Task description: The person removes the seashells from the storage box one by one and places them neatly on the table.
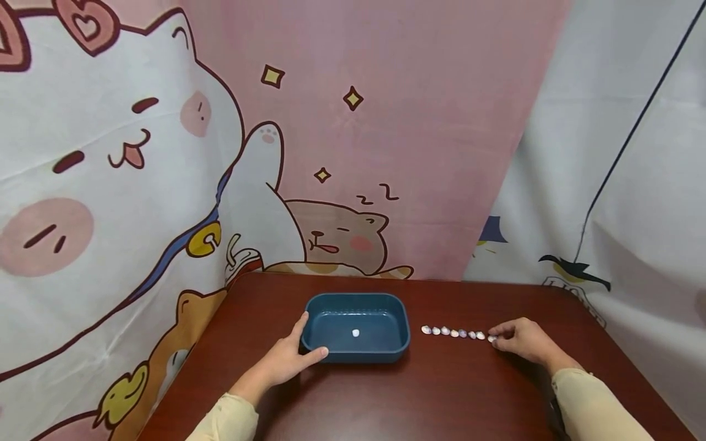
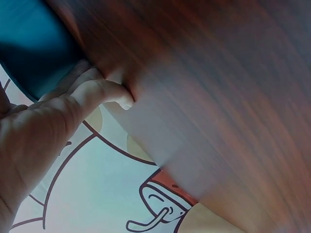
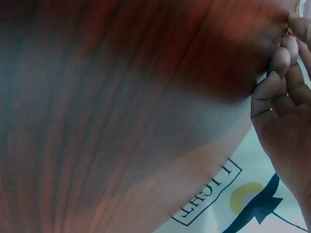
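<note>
A dark blue rectangular tray (image 1: 353,356) stands on the table with a small white piece (image 1: 355,332) inside, its kind too small to tell. My left hand (image 1: 284,360) touches the tray's left end, fingers along its side and thumb against the front wall. To the tray's right runs a row of several small white-and-purple seashells (image 1: 455,334). At the row's right end, my right hand (image 1: 524,340) pinches the last seashell (image 1: 492,338) between thumb and fingertips. The right wrist view shows those fingertips (image 3: 279,60) bunched together, mostly hiding the shell.
The brown wooden table (image 1: 419,398) reaches back to a pink cloth (image 1: 430,135) printed with cartoon animals. White cloth (image 1: 651,202) hangs along the right side, and more printed cloth covers the left.
</note>
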Demonstrator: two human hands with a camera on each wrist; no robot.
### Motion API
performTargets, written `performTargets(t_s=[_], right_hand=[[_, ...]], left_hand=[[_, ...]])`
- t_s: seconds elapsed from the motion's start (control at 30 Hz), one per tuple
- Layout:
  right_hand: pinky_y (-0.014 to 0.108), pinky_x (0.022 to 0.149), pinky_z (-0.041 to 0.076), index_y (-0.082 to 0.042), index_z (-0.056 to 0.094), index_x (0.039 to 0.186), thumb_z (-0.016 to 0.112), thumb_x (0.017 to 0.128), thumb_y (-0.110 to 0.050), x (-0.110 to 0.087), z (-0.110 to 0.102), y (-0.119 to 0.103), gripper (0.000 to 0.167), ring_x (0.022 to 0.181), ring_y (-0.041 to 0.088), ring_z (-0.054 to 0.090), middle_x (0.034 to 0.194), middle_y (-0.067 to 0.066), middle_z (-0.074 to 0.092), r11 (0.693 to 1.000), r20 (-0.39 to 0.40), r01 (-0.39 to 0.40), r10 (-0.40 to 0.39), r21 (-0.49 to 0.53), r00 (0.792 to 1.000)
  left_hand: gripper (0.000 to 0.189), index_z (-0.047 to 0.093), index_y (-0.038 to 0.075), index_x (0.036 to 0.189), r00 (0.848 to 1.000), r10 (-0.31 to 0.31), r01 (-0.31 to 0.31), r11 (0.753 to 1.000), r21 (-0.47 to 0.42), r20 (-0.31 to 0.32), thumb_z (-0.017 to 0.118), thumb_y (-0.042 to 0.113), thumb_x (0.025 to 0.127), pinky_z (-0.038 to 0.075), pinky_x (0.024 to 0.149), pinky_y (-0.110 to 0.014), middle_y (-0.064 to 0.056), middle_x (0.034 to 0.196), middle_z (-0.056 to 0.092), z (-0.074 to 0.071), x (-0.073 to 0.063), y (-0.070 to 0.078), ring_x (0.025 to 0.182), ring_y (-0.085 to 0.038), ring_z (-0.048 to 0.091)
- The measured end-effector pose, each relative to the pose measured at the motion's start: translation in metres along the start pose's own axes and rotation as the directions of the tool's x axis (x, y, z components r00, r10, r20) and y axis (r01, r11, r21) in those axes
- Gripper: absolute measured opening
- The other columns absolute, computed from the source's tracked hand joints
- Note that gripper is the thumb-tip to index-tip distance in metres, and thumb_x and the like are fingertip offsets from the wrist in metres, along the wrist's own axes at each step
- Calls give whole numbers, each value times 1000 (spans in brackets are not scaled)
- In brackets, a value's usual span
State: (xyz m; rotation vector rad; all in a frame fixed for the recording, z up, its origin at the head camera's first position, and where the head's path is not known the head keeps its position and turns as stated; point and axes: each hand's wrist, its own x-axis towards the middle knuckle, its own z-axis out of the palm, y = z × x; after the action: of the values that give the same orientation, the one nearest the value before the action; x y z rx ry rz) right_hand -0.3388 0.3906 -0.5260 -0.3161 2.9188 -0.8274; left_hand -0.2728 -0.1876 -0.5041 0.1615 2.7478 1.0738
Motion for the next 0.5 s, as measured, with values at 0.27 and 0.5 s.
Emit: performTargets(t_s=[0.27,0.5], right_hand=[[30,75,50,-9,82,116,82,93,-24,7,-1,2,27,90,15,59,115,13,78,1000,-3,-8,8,-9,1000],[30,74,49,-9,81,121,81,95,-25,7,1,3,31,89,16,58,114,12,77,1000,17,-14,14,-4,1000]], left_hand=[[109,13,18,173,1000,3,-3,1000,4,-6,71,66,94,46,113,-72,-28,164,46,0,1,0,141,-48,57],[109,14,19,173,1000,-8,8,1000,8,-6,71,66,94,46,112,-73,-28,163,46,1,0,1,141,-50,56]])
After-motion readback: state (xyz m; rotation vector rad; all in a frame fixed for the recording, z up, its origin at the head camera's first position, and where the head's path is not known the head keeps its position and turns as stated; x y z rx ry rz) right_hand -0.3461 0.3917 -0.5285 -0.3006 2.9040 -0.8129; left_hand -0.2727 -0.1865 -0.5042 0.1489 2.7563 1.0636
